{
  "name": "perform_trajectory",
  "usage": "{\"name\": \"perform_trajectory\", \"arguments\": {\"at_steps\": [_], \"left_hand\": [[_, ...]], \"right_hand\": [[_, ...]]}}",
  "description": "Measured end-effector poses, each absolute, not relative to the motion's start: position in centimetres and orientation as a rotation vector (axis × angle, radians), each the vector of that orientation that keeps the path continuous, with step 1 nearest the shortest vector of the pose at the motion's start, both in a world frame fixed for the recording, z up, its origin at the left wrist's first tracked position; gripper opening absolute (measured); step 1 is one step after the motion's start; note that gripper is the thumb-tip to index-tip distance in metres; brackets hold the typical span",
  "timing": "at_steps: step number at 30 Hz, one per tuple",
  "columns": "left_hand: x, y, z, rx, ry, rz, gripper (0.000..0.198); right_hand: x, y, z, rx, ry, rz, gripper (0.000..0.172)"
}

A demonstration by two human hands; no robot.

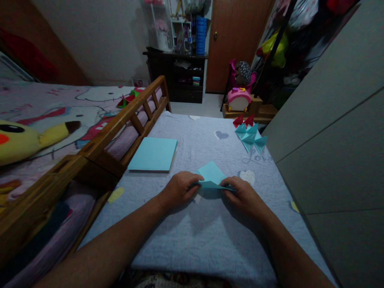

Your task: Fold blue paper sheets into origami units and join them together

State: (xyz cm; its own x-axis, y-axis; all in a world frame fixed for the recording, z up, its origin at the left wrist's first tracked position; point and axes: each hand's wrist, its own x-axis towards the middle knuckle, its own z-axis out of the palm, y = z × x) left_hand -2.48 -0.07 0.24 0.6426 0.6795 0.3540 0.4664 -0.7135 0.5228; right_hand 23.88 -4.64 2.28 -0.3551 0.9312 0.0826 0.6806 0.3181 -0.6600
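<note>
Between my two hands is a light-blue sheet of origami paper [211, 172], partly folded, its pointed corner facing away from me. My left hand [182, 186] pinches its left end between thumb and fingers. On the opposite end, my right hand [240, 192] grips the paper the same way. A stack of light-blue paper [154, 154] lies to the left, beside the wooden rail. Several folded light-blue paper pieces [249, 136] sit at the far right of the bed, with red folded paper pieces [243, 121] just behind them.
The pale blue bedsheet [192, 244] is the work surface. A wooden bed rail [126, 120] runs along the left, with a yellow plush toy [27, 140] beyond it. A grey cabinet [336, 132] borders the right. Past the bed stand a dark shelf [177, 76] and a pink toy [239, 99].
</note>
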Motion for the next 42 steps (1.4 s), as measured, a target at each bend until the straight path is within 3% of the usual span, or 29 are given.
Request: {"name": "perform_trajectory", "arguments": {"at_steps": [7,17,21,23,31,42], "left_hand": [[-2.3,-0.3,0.5,2.288,1.154,0.635,0.053],[-2.5,-0.2,0.8,2.14,1.254,0.601,0.037],[-2.1,-0.2,1.0,2.148,1.294,0.582,0.029],[-1.8,-0.2,1.0,2.199,1.333,0.623,0.027],[-0.6,0.0,0.6,2.413,1.543,0.522,0.038],[0.1,0.0,0.5,2.36,1.504,0.46,0.032]], "right_hand": [[23.4,-4.0,1.8,-1.604,-1.927,0.741,0.017],[23.1,-4.0,1.8,-1.674,-1.801,0.754,0.016],[23.0,-3.9,1.3,-1.714,-1.8,0.683,0.046],[22.9,-3.9,1.0,-1.722,-1.838,0.64,0.051],[22.5,-3.7,0.5,-1.742,-1.963,0.546,0.042],[22.5,-3.7,0.4,-1.726,-2.029,0.517,0.036]]}}
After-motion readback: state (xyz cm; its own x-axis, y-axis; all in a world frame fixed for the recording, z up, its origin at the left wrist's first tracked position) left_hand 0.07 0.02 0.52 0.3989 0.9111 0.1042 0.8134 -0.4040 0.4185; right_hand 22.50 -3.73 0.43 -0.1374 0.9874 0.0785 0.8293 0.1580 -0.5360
